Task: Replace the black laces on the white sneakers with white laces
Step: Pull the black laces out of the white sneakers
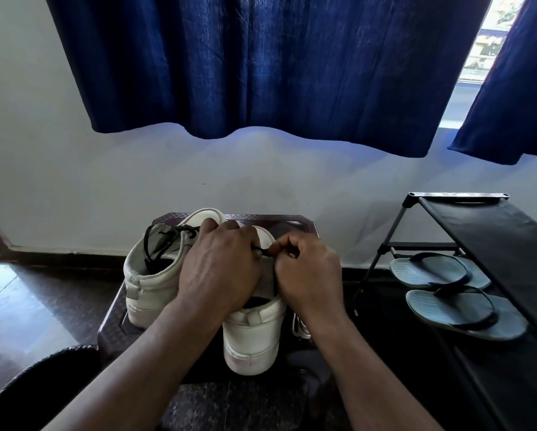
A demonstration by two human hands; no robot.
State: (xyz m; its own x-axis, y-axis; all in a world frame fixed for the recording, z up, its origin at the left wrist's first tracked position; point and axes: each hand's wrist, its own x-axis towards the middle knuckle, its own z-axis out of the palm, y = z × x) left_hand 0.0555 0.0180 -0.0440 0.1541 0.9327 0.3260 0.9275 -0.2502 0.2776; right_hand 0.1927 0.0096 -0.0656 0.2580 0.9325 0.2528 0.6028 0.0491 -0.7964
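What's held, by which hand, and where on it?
The black lace of the near sneaker, pinched close above its upper by the right hand. The left hand lies over that upper, grip hidden.

White wall (pixel 74 181) with dark skirting (pixel 74 258) at the base; two dark blue curtains (pixel 261 63) hang over a window (pixel 486 42), daylight coming through the gap at upper right. Glossy dark floor (pixel 27 306) reflects light at left. Small dark table (pixel 111 321) stands against the wall, black shoe rack (pixel 485 231) to its right holding grey-blue flip-flops (pixel 429 270).
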